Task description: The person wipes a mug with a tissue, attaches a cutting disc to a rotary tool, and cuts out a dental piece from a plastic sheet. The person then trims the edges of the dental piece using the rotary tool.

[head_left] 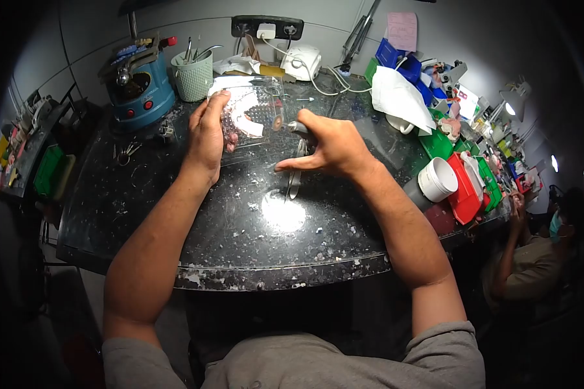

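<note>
My left hand holds a clear, dotted plastic sheet or box at its left side, with a white curved piece showing at it. Between the fingers of my right hand is a grey handpiece, its tip pointing left at a small brownish disc near the clear plastic. The thumb of that hand is stretched out below, apart from the index finger. Beneath the right hand a thin metal tool lies on the dark table.
A blue machine and a green cup of tools stand at the back left. On the right are a white tub, a red bin, green bins and white paper. A masked person sits at the far right.
</note>
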### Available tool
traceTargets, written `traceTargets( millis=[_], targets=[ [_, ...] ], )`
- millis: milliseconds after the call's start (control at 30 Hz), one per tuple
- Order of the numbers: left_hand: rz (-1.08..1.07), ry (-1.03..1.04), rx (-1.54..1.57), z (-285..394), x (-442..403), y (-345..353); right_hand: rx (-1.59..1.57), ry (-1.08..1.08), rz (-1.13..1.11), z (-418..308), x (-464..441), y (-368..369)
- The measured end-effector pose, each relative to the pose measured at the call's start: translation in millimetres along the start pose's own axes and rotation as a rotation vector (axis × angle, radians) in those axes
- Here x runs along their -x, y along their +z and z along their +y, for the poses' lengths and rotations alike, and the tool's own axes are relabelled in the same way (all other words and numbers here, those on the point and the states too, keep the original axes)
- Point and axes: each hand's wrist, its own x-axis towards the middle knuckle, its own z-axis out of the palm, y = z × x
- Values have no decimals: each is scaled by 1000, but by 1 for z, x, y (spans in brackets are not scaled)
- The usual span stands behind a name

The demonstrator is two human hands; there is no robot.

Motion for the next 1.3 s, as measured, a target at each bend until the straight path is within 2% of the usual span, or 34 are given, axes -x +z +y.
traceTargets(
  millis=[367,967,1300],
  targets=[
    [7,144,-17,-2,5,6,70,117,-68,-8,1,11],
    [-2,196,-163,0,7,6,65,105,-80,-8,2,12],
    [0,237,-130,-2,5,4,61,101,-72,-9,1,12]
  ],
)
